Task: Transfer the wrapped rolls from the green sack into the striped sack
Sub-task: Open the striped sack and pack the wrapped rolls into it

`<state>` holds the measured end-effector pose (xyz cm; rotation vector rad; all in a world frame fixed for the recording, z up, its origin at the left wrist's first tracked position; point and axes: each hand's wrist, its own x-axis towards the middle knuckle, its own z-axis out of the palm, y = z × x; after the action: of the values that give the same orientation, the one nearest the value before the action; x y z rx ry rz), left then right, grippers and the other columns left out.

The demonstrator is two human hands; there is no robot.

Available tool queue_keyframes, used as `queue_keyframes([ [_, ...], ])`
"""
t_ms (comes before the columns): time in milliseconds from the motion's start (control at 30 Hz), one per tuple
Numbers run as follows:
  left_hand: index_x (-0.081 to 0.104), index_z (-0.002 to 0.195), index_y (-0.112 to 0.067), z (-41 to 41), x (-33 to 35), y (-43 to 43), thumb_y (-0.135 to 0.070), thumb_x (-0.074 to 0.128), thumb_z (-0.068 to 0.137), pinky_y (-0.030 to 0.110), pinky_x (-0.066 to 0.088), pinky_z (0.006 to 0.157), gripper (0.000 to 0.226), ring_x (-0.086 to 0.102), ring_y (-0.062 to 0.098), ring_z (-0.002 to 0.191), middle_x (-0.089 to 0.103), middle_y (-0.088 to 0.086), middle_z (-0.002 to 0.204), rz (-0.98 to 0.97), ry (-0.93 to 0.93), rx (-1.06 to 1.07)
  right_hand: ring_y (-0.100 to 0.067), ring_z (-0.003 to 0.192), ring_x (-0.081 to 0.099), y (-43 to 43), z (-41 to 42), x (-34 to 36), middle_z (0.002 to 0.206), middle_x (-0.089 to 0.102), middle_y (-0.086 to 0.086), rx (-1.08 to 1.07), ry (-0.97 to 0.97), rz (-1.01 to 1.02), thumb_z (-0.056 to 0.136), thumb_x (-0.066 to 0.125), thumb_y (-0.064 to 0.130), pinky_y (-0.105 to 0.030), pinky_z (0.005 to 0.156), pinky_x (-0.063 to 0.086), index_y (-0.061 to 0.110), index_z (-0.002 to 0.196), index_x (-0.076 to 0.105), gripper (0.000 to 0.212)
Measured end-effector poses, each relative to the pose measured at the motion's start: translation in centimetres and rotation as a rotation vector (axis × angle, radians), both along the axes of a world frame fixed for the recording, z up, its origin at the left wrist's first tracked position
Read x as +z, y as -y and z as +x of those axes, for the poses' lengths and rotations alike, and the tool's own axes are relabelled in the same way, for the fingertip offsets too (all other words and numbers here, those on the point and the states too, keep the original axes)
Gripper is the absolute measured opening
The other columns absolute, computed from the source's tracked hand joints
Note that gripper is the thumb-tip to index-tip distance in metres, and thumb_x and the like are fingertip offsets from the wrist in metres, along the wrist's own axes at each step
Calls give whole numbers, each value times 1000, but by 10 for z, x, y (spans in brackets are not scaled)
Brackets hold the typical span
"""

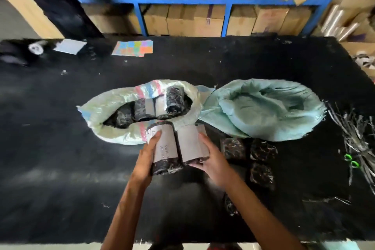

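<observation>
**Two rolls carried as a pair, just short of the striped sack**

Head view (the only view).
- Left hand [151, 154] grips the left roll [164, 148], a dark plastic-wrapped cylinder with a grey paper band, fingers curled round its outer side.
- Right hand [211, 158] holds the right roll [192, 144], of the same kind, in the same way. The two rolls are pressed side by side, probably so that each steadies the other and both go in together.
- The pair is held just at the near rim of the white woven striped sack [113, 99]. Its mouth is rolled open, and several stowed rolls [175, 100] lie inside.
- The pale green woven sack [263, 107] lies slumped and looks empty. It touches the striped sack's right side.
- Four loose rolls [262, 149] lie on the black table [60, 148] beside the right hand, apparently tipped out there for easy reach.
- Judgement: the task is well along, with six rolls still to stow.
</observation>
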<state>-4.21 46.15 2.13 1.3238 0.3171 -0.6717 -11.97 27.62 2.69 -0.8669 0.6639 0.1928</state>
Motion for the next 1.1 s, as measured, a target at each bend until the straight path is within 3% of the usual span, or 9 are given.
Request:
queue_keyframes([
  [100,63,132,-10,38,9,-40,-40,51,98,49,51,100,47,68,32,110,71,18,121,-25,10,20,-27,112,65,-33,47,10,115,73,-7,37,-42,10,73,75,49,-59,102,49,26,121,64,54],
  [267,71,110,-13,112,27,-74,-24,46,103,31,60,70,28,72,26,87,76,10,99,-22,84,-17,-25,110,63,-65,131,19,115,68,-3,78,-38,-43,85,72,45,-60,100,49,33,115,64,33],
  [400,66,120,-1,177,9,-99,-33,62,94,43,56,89,41,67,33,91,71,20,106,69,-19,-57,-16,122,56,-83,198,18,121,67,10,296,-108,-328,81,67,61,-48,112,40,39,110,69,36],
  [500,68,113,-6,221,-15,-114,-38,65,91,41,57,90,39,70,26,84,75,11,95,245,-45,-144,-15,128,43,-88,243,5,131,49,14,471,-208,-514,85,58,68,-43,106,41,38,133,57,56],
  [600,68,111,-11,254,-29,-120,-45,70,83,44,58,90,44,68,29,92,70,12,107,308,-133,-169,-24,126,48,-93,283,-11,123,46,3,490,-288,-503,81,63,68,-48,96,52,35,125,52,56],
  [733,72,94,-13,268,-42,-119,-47,70,87,38,57,65,35,72,32,77,75,14,86,514,122,-57,-27,119,58,-96,318,-49,133,54,0,357,-219,-700,66,69,73,-48,99,52,46,149,27,97],
  [833,57,119,-33,264,-60,-114,-60,75,77,21,50,84,53,62,15,105,59,9,120,592,239,47,-29,125,55,-101,319,-66,141,53,-3,256,-173,-974,80,69,60,-43,103,47,29,150,30,86],
  [933,36,146,-9,262,-71,-107,-49,75,83,36,41,107,84,48,24,130,45,10,144,773,325,113,-33,132,50,-105,311,-73,147,49,-9,224,-159,-1178,83,64,60,-49,107,43,24,150,27,85],
  [1100,39,140,-9,264,-63,-100,-54,75,78,47,41,105,85,50,36,120,52,18,133,1107,432,82,-37,142,35,-108,296,-75,157,33,-16,236,-272,-1426,87,55,65,-57,114,28,25,156,14,89],
])
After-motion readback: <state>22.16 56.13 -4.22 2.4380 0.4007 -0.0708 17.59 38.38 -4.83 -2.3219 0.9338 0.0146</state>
